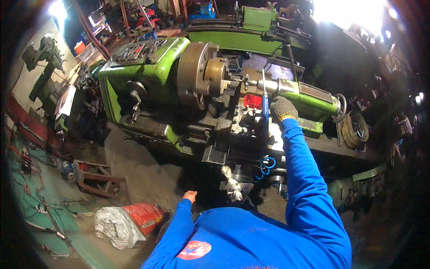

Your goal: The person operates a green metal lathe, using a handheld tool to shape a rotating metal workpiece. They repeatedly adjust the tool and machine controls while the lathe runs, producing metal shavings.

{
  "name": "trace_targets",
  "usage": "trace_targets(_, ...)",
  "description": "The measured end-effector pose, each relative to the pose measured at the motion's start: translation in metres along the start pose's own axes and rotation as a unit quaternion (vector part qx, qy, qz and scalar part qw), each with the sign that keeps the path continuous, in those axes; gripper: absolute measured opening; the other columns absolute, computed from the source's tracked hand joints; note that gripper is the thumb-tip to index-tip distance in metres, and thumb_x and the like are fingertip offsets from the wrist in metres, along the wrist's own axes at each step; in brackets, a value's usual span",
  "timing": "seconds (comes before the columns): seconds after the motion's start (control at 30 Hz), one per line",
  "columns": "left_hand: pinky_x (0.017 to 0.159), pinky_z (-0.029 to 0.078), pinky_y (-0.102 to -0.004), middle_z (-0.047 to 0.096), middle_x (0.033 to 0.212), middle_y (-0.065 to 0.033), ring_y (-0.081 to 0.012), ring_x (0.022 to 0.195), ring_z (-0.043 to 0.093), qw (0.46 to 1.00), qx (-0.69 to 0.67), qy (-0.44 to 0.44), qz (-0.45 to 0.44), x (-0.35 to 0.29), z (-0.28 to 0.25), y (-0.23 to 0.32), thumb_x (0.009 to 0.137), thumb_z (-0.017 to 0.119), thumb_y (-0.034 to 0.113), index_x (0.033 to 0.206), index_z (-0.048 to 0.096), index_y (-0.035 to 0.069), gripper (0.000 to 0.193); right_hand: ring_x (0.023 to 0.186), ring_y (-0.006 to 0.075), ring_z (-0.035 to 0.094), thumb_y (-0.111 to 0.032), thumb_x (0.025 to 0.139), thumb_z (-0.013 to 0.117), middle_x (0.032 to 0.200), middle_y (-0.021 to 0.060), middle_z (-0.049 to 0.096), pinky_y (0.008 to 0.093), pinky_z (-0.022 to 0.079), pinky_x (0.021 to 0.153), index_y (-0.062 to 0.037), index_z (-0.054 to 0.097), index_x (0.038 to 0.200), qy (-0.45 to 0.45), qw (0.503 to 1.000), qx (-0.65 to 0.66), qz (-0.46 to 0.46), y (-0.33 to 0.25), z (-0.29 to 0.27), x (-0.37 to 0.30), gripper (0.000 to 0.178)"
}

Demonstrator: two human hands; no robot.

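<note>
My right hand [284,109], in a grey knit glove with a yellowish cuff, is closed beside the green tailstock [309,101] of a lathe. Just left of that glove rises a long, slim tool with a blue handle [265,110] and a thin metal upper end. What the gloved fingers close on is hidden. My bare left hand [190,196] hangs low in front of the machine, small in view, fingers curled with nothing seen in them. The large round chuck [193,74] sits left of the carriage, where a red tray [253,101] lies.
Hand tools [141,50] lie on the green headstock. A blue coiled hose [267,167] and a knotted pale rag [234,186] hang at the lathe's front. Sacks [118,226] and a rusty metal frame [98,179] stand on the left floor. Another green lathe [233,38] is behind.
</note>
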State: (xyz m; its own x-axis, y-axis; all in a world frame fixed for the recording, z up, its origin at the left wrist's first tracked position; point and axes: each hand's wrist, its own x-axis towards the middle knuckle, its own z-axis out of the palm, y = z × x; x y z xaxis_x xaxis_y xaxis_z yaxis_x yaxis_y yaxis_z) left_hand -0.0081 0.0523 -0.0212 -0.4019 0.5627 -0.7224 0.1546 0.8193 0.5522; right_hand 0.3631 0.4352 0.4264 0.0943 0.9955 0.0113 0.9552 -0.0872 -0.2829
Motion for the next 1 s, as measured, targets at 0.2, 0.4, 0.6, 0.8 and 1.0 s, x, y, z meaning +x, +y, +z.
trace_targets(0.2, 0.106, 0.054, -0.0453, 0.078, 0.124, -0.0175, -0.0350, 0.120, 0.072, 0.994, 0.104, -0.023, 0.029, 0.012, -0.015, -0.023, 0.098, 0.073, 0.048, 0.118, 0.079, 0.006, 0.047, 0.129, 0.0396, 0.069, -0.039, 0.100, 0.062, 0.137, 0.0187, 0.072, 0.0518, 0.055, 0.107, -0.0115, 0.079, 0.126, -0.036, 0.999, 0.004, 0.040, -0.012, -0.008, -0.008, 0.041)
trace_targets(0.4, 0.108, 0.053, -0.0448, 0.077, 0.125, -0.0185, -0.0353, 0.122, 0.071, 0.992, 0.123, -0.040, 0.015, 0.006, -0.026, -0.025, 0.099, 0.072, 0.048, 0.123, 0.077, 0.005, 0.049, 0.129, 0.0395, 0.068, -0.039, 0.101, 0.061, 0.138, 0.0187, 0.072, 0.0511, 0.055, 0.107, -0.0106, 0.079, 0.127, -0.044, 0.996, 0.003, 0.072, -0.016, -0.013, -0.010, 0.042)
trace_targets(0.6, 0.107, 0.053, -0.0438, 0.077, 0.125, -0.0180, -0.0342, 0.122, 0.071, 0.994, 0.093, -0.059, -0.020, -0.002, -0.017, -0.010, 0.100, 0.072, 0.048, 0.123, 0.076, 0.004, 0.050, 0.130, 0.0399, 0.068, -0.039, 0.101, 0.062, 0.139, 0.0191, 0.072, 0.0508, 0.055, 0.108, -0.0103, 0.079, 0.127, -0.050, 0.996, -0.008, 0.080, -0.016, -0.016, -0.008, 0.042)
trace_targets(0.8, 0.107, 0.054, -0.0459, 0.078, 0.124, -0.0175, -0.0358, 0.121, 0.072, 0.988, 0.138, -0.052, 0.043, 0.030, -0.013, -0.038, 0.099, 0.073, 0.049, 0.122, 0.078, 0.006, 0.049, 0.131, 0.0400, 0.067, -0.038, 0.101, 0.062, 0.139, 0.0190, 0.072, 0.0511, 0.054, 0.108, -0.0106, 0.079, 0.128, -0.053, 0.995, -0.007, 0.083, -0.010, -0.007, 0.001, 0.042)
trace_targets(1.0, 0.109, 0.053, -0.0462, 0.077, 0.128, -0.0176, -0.0356, 0.125, 0.070, 0.989, 0.137, -0.041, 0.026, 0.032, -0.008, -0.044, 0.099, 0.073, 0.050, 0.120, 0.079, 0.008, 0.048, 0.131, 0.0403, 0.067, -0.033, 0.100, 0.061, 0.139, 0.0194, 0.072, 0.0513, 0.054, 0.108, -0.0104, 0.079, 0.129, -0.047, 0.996, -0.005, 0.078, -0.020, -0.015, -0.009, 0.040)
